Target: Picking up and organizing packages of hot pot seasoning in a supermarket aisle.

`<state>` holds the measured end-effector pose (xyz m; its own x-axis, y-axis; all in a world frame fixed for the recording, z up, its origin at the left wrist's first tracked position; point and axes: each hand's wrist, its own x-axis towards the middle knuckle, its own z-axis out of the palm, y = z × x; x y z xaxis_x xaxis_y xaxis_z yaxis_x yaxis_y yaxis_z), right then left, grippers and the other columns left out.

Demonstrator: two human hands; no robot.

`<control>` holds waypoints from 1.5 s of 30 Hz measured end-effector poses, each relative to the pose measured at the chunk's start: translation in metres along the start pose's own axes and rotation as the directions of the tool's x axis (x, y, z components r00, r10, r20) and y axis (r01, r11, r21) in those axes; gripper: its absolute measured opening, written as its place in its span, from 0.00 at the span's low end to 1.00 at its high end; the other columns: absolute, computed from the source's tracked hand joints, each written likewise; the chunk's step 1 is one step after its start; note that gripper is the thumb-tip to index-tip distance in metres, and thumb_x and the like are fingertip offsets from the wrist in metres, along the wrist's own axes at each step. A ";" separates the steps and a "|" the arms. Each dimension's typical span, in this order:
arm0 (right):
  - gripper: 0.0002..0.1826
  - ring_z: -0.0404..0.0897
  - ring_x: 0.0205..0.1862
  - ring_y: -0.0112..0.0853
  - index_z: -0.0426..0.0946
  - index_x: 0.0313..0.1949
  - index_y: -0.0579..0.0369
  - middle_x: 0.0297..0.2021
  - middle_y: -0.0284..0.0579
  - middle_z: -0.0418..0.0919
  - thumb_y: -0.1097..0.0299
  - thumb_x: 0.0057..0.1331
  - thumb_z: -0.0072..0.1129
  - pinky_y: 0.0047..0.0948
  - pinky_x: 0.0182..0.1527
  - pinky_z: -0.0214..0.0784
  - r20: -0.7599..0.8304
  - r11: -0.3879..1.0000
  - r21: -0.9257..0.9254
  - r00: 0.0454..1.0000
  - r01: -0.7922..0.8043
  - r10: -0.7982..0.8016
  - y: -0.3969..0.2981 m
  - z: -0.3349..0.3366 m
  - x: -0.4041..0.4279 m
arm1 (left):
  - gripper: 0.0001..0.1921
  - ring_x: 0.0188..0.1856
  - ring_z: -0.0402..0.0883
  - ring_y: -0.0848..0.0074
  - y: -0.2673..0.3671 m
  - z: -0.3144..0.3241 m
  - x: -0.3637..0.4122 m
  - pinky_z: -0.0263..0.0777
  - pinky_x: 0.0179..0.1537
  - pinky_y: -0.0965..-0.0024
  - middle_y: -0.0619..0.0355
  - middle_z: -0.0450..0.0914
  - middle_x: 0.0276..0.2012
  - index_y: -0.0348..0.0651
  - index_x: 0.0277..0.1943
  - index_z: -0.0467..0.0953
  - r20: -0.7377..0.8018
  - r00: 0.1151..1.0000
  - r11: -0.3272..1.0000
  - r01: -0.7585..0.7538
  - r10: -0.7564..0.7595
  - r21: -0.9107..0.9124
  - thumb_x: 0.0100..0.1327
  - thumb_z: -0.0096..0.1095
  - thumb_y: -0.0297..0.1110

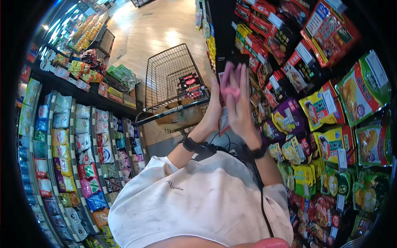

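Observation:
A dark packet (pixel 224 122) with a red lower edge and small writing is upright between my two hands, in front of the shelf's end. My left hand (pixel 212 108) is at its left side, its fingers mostly hidden. Across its front lies my right hand (pixel 240 110), fingers pointing away from me. Something blurred and pink (pixel 232 88) shows at the right fingers; whether it is part of the packet or a separate thing I cannot tell. Both wrists wear black bands. Beyond my left hand stands a wire shopping cart (pixel 169 73) holding black and red packets (pixel 189 85).
Seasoning packets (pixel 324 108) with price tags hang close on my right. To the left, a shelf holds rows of soft packs (pixel 83 142). Snack packets (pixel 83 69) and a green bag (pixel 119 74) lie farther off by the wooden floor (pixel 161 24). A carton (pixel 180 114) is under the cart handle.

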<state>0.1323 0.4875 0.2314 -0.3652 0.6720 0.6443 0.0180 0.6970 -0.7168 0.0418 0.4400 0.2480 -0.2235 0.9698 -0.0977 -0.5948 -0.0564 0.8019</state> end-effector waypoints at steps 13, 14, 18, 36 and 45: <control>0.29 0.51 0.75 0.58 0.61 0.72 0.60 0.74 0.63 0.53 0.57 0.78 0.40 0.51 0.74 0.44 0.099 0.991 -0.130 0.995 -0.006 0.020 0.016 -0.012 -0.021 | 0.25 0.53 0.77 0.82 -0.020 -0.002 0.010 0.73 0.52 0.74 0.61 0.78 0.54 0.44 0.62 0.71 -0.147 0.987 0.997 -0.060 0.066 0.047 0.76 0.51 0.55; 0.30 0.49 0.76 0.59 0.58 0.73 0.60 0.75 0.63 0.49 0.58 0.77 0.40 0.54 0.74 0.42 0.195 0.988 -0.151 0.981 0.042 -0.011 0.016 -0.008 -0.034 | 0.23 0.52 0.78 0.81 -0.016 -0.013 0.017 0.74 0.51 0.73 0.61 0.80 0.53 0.44 0.60 0.72 -0.190 0.978 0.996 -0.089 0.085 -0.013 0.76 0.51 0.53; 0.30 0.58 0.74 0.52 0.56 0.73 0.61 0.73 0.64 0.56 0.62 0.76 0.44 0.51 0.72 0.50 0.275 0.940 -0.310 0.960 0.143 -0.056 0.022 0.004 -0.042 | 0.20 0.50 0.82 0.78 -0.008 -0.038 0.013 0.77 0.53 0.69 0.59 0.83 0.50 0.42 0.58 0.73 -0.231 0.954 0.977 -0.206 0.188 -0.057 0.76 0.53 0.49; 0.37 0.53 0.75 0.54 0.55 0.73 0.66 0.73 0.67 0.51 0.75 0.67 0.58 0.41 0.72 0.52 0.498 0.983 -0.171 0.855 -0.065 0.143 -0.014 0.147 0.000 | 0.41 0.67 0.67 0.67 0.062 -0.184 0.017 0.64 0.66 0.62 0.48 0.68 0.65 0.37 0.72 0.57 -0.129 0.979 0.957 -0.117 0.155 0.267 0.66 0.69 0.49; 0.37 0.51 0.77 0.40 0.50 0.74 0.67 0.76 0.53 0.53 0.68 0.72 0.57 0.35 0.75 0.43 0.343 0.903 0.078 0.862 -0.422 0.373 0.007 0.224 0.044 | 0.31 0.56 0.83 0.69 0.132 -0.242 0.026 0.76 0.60 0.62 0.52 0.80 0.59 0.43 0.66 0.68 -0.257 0.966 0.866 -0.113 -0.018 -0.487 0.73 0.51 0.58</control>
<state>-0.0922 0.4657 0.1949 -0.6270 0.7537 0.1970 0.0978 0.3270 -0.9399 -0.2298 0.4000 0.2088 -0.4032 0.8773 -0.2602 -0.8661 -0.2741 0.4179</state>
